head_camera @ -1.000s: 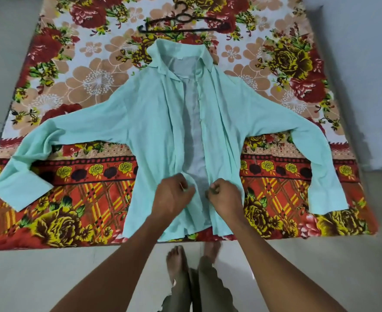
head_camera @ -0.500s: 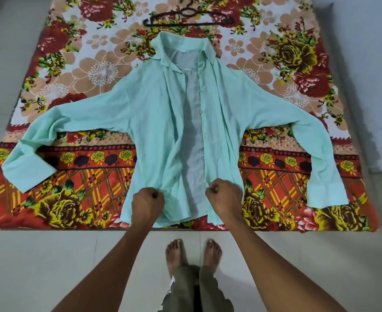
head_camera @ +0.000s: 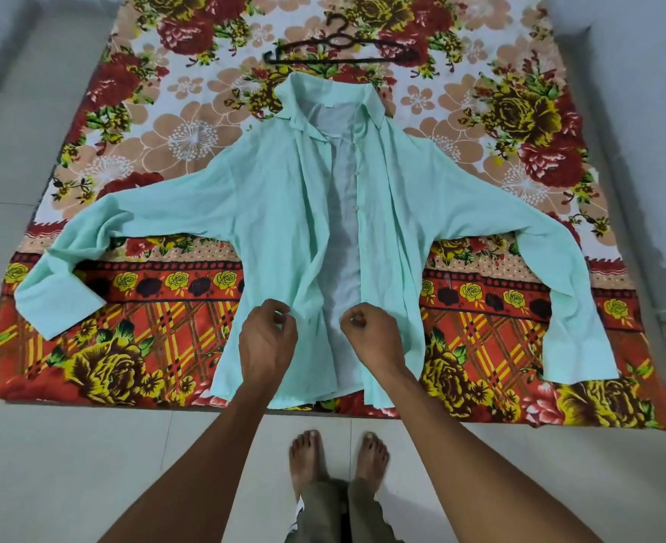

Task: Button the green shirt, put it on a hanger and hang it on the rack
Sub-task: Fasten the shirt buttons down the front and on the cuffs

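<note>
1. Two hands hang over the bottom part of the green shirt (head_camera: 268, 213), which lies flat and unbuttoned on a flowery blanket (head_camera: 127, 346), sleeves spread wide.
2. The left hand (head_camera: 267, 339) is over the shirt's left front flap. Its fingers are curled, but it is hard to tell if they pinch any cloth.
3. The right hand (head_camera: 370, 335) is at the edge of the other flap, by the open gap. Its fingers are curled too, and its grip cannot be told.
4. The black hanger (head_camera: 341, 49) lies on the blanket just past the collar, far from both hands.
5. Two bare feet (head_camera: 337, 458) stand on the tiled floor (head_camera: 68, 472).
</note>
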